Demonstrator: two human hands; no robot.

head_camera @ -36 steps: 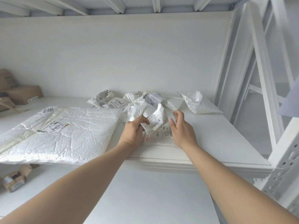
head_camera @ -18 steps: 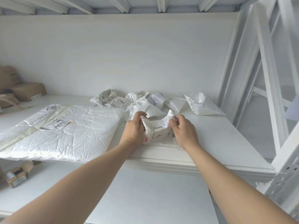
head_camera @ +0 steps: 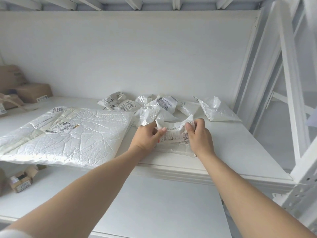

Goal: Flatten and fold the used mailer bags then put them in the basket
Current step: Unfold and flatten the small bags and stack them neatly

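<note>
Both hands (head_camera: 173, 134) are pinching a crumpled mailer (head_camera: 174, 134) on the shelf (head_camera: 240, 152), spreading it. Next, pressing it flat seems needed.

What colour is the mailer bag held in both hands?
White, with a black-printed shipping label; mailer bag shows best in the head view.

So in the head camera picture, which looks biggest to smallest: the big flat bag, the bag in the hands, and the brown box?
1. Big flat bag
2. Bag in the hands
3. Brown box, though it's farther away, so unsure.
</note>
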